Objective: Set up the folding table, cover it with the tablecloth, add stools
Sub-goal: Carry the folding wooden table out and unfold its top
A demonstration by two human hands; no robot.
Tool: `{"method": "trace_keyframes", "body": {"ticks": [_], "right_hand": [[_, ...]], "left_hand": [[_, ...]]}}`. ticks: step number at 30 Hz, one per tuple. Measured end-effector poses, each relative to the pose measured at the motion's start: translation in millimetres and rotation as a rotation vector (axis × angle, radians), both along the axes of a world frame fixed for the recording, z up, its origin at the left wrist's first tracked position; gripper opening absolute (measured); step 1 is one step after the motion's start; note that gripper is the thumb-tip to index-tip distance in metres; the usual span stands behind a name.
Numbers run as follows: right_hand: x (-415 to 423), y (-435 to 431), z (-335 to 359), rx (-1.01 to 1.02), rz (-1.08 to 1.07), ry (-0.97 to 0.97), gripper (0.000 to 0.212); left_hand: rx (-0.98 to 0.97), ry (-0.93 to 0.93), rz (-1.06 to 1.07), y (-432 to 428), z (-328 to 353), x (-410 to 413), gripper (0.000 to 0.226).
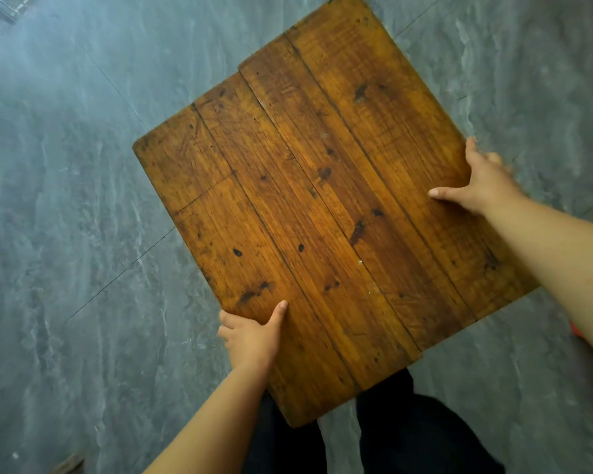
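At frame centre, over the grey veined stone-tile floor (65,200): one worn brown plank-topped wooden folding table (322,200), top face up, legs hidden beneath. We note the left hand (250,336) at its lower-left edge and the right hand (483,183) at its right edge, each grip holding the rim, thumb on top. Planks and long axis run from lower right to upper left. We advise holding the top level, setting it down evenly, and checking that the legs lock.

No text is readable (table (322,200) included).
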State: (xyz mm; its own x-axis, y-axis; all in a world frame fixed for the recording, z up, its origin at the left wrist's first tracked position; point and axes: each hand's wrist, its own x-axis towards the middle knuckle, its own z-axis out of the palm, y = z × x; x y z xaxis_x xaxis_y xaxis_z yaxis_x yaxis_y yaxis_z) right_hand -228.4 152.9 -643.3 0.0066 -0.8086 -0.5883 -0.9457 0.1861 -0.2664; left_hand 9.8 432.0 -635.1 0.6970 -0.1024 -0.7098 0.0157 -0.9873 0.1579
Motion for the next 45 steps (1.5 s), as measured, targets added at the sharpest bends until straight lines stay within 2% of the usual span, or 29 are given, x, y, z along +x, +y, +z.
{"method": "trace_keyframes", "body": {"ticks": [6,9,11,18,22,28,37,45], "right_hand": [[-8.1,4.2,-7.2,-0.003,-0.018,-0.071,0.108],[-8.3,3.9,-5.9,-0.046,0.029,-0.105,0.105],[-15.5,7.0,-4.0,-0.021,0.053,-0.088,0.103],[-33.6,4.8,-9.3,-0.036,0.145,-0.221,0.101],[-39.0,1.6,-12.8,-0.041,0.183,-0.236,0.1],[-38.9,-25.6,-13.9,-0.018,0.258,-0.219,0.104],[-36.0,-46.2,-1.7,0.025,0.3,-0.194,0.101],[-46.1,-28.5,-4.6,0.056,0.281,-0.159,0.103]], "left_hand": [[-0.075,-0.048,0.074,2.5,-1.8,-9.1,0.113],[-0.15,-0.101,0.133,0.2,-0.5,-19.1,0.11],[-0.133,-0.134,0.179,0.9,3.6,-28.7,0.109],[-0.123,-0.154,0.171,7.4,-2.2,-29.1,0.109],[-0.141,-0.16,0.133,9.2,-3.3,-27.0,0.101],[-0.167,-0.202,0.151,8.7,-12.0,-45.7,0.098],[-0.126,-0.144,0.204,5.1,-17.7,-63.9,0.105],[-0.06,-0.154,0.088,13.1,-14.8,-57.5,0.107]]}}
